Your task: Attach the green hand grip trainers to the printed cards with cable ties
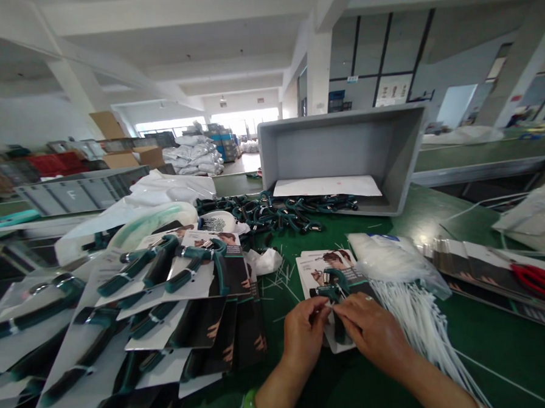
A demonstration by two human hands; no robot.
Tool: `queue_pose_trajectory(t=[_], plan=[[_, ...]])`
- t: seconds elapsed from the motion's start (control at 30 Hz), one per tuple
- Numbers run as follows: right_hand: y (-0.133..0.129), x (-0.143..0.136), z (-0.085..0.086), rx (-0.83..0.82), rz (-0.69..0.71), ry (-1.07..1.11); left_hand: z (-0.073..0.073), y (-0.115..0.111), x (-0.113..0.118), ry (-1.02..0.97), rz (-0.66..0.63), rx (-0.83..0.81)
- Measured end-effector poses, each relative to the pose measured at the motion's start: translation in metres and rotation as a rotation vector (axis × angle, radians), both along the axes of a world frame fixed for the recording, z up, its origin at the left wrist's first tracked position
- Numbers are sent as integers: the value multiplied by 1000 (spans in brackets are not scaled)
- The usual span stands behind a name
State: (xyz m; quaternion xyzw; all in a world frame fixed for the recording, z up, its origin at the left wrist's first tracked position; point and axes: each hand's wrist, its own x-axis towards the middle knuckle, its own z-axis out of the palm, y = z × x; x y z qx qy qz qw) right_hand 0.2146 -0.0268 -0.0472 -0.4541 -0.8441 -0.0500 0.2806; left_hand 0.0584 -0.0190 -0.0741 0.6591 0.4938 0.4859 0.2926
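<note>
A green-and-black handled plier-like tool (335, 281) lies on a printed cardboard backing card (310, 266) in front of me. My left hand (306, 329) is closed in a pinch on a thin white cable tie (329, 306) at the tool's handles. My right hand (374, 328) bends over the card's right side, fingers closed against the tool and the tie; what lies under its fingertips is partly hidden. Close to my right forearm is a bundle of loose white cable ties (412, 309), spilling from a clear plastic bag (394, 258).
Carded tools (188, 266) are stacked at the left. Loose tools (282, 215) are heaped before a tipped grey bin (342, 145). Red-handled scissors (539, 281) rest on cards at the right. Scattered tie offcuts (276, 283) lie on the green tabletop (281, 368).
</note>
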Motion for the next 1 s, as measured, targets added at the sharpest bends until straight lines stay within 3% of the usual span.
queue_pose_trajectory(t=[0.1,0.27,0.37,0.47,0.6,0.7,0.8,0.93,1.0], plan=[[-1,2,7,-121,24,2,1,0,0,-36,-33,1],[5,8,9,-294,82,257,3,-1,2,-29,-43,-5],[9,8,4,-257,105,326,7,-4,4,34,-70,-12],[11,4,0,-151,75,380,15,-6,8,128,-17,-31],[16,6,3,-18,-70,612,34,-4,13,244,20,-49],[24,10,7,-37,-180,778,44,-5,17,287,15,-64],[30,9,9,-116,-85,786,42,-10,20,361,19,-61],[33,3,9,-329,142,660,29,-8,18,539,58,-96],[33,4,7,-359,191,549,25,-4,13,602,98,-102]])
